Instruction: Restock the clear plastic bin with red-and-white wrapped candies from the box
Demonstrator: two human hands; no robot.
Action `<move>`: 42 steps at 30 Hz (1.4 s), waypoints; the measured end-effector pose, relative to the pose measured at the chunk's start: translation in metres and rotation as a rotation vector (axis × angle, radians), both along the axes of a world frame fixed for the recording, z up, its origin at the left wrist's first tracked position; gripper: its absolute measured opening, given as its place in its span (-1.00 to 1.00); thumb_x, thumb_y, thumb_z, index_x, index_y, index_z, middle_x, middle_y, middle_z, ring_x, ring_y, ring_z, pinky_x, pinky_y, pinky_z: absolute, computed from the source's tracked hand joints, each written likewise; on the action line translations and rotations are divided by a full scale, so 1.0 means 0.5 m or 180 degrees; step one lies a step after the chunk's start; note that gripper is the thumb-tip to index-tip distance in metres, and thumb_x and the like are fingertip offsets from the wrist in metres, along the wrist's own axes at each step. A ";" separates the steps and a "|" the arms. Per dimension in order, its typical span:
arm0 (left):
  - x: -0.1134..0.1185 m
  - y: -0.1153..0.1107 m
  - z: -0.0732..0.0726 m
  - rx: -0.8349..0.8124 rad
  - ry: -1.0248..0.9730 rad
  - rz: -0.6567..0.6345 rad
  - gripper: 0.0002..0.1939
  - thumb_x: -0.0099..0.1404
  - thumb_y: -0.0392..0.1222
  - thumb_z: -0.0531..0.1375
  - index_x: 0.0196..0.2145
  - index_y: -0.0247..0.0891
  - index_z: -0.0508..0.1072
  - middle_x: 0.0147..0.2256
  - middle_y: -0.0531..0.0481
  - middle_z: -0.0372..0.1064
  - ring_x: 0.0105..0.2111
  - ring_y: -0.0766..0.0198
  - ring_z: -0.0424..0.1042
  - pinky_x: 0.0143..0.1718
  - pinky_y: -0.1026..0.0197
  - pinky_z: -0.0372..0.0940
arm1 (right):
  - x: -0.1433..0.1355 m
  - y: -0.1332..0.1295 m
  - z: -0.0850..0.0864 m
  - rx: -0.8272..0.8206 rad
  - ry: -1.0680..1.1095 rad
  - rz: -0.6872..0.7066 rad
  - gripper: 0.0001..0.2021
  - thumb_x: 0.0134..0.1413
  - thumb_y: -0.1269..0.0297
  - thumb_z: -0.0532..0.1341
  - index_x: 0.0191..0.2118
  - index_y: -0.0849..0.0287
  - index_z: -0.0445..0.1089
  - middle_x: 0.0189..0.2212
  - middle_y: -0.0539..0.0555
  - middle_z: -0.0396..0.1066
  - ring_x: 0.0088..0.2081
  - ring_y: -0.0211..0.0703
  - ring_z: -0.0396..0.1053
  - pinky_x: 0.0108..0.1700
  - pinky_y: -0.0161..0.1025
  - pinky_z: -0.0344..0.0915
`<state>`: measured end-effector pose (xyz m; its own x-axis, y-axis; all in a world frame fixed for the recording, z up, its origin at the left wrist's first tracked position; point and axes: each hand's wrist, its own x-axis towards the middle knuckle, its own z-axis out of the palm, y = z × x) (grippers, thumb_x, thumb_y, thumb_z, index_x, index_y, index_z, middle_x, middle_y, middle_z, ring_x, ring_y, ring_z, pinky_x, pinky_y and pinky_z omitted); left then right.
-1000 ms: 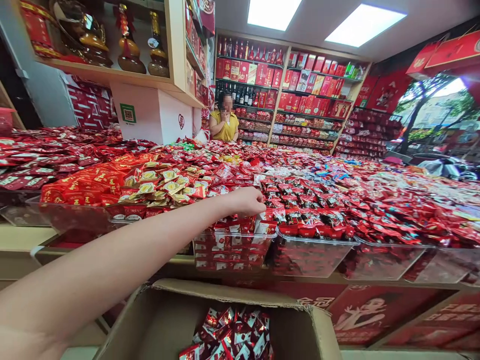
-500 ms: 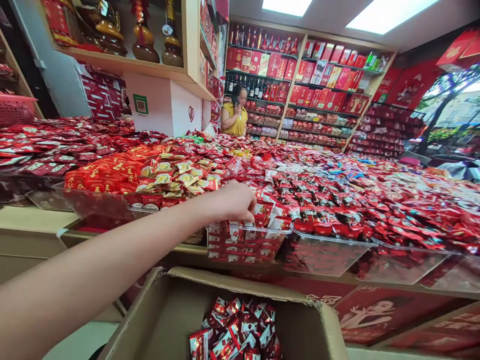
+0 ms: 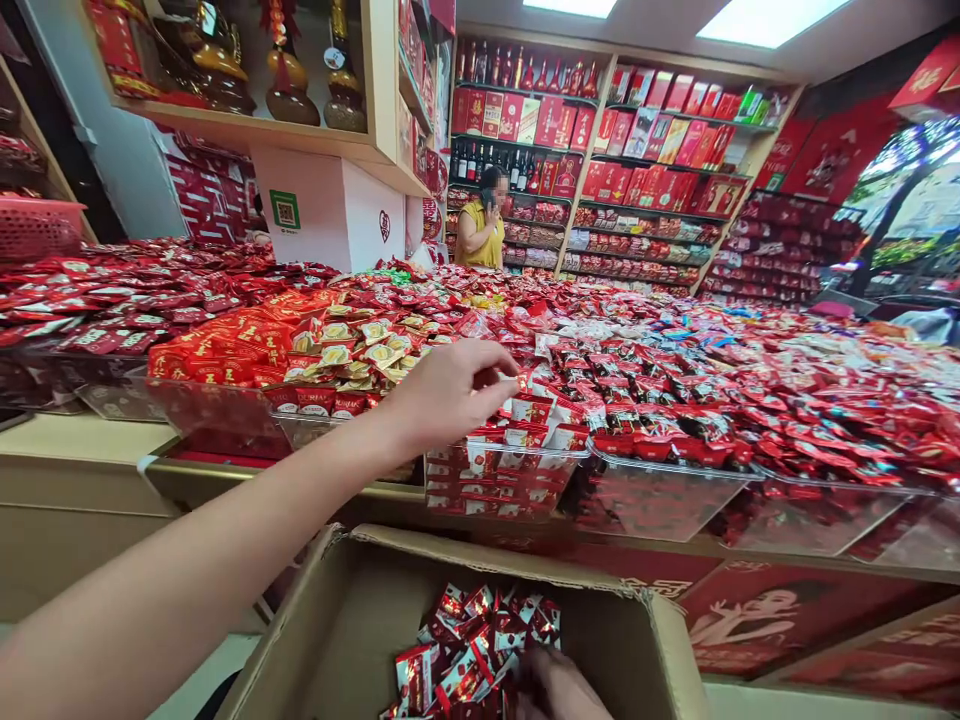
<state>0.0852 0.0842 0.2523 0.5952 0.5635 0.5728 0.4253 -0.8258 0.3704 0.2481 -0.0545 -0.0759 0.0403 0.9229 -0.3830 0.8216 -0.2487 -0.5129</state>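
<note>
- Bottom centre, my right hand (image 3: 559, 690) sits among red-and-white sweets (image 3: 480, 650) in the cardboard box (image 3: 337, 640) — its grip I cannot tell.
- Mid-frame, my left hand (image 3: 450, 392) pinches a red packet (image 3: 523, 384) over the clear bin (image 3: 502, 480).
- Upper centre, a person in yellow (image 3: 480, 232) stands by shelves.

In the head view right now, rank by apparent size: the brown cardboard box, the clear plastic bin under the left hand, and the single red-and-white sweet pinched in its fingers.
1. Brown cardboard box, though nearness to the camera inflates it.
2. Clear plastic bin.
3. Red-and-white sweet at the left hand, plainly smallest.
</note>
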 end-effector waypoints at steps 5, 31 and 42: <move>-0.106 -0.095 -0.177 -0.0492 -0.0499 -0.0121 -0.90 0.14 -0.28 0.10 -0.35 -0.22 0.38 -0.41 0.06 0.38 -0.40 0.38 0.34 -0.33 0.36 0.21 | -0.062 0.045 -0.047 -0.0243 -0.0956 -0.0100 -0.21 -0.35 0.65 0.13 0.15 0.22 -0.03 0.15 0.38 -0.10 0.13 0.32 -0.13 0.01 0.17 -0.04; -0.031 -0.184 -0.364 -0.4338 -0.1688 -0.0261 -0.74 0.08 -0.15 0.19 -0.28 -0.34 0.44 -0.46 0.01 0.41 -0.54 0.41 0.28 -0.54 0.38 0.21 | -0.075 -0.004 0.252 0.1272 0.3725 -0.1683 -0.71 -0.18 0.20 0.26 -0.26 0.17 0.31 -0.39 0.02 0.37 -0.43 -0.30 0.30 -0.39 -0.35 0.24; -0.045 -0.201 -0.308 -0.5400 -0.3110 -0.0895 -0.66 0.22 -0.08 0.04 -0.05 -0.18 0.21 -0.13 -0.08 0.36 -0.17 0.23 0.35 -0.07 0.12 0.16 | -0.077 -0.026 0.282 0.3357 0.1499 0.0091 -0.66 -0.10 0.53 0.16 -0.19 -0.01 0.36 -0.26 0.08 0.32 -0.19 -0.11 0.26 -0.21 -0.16 0.26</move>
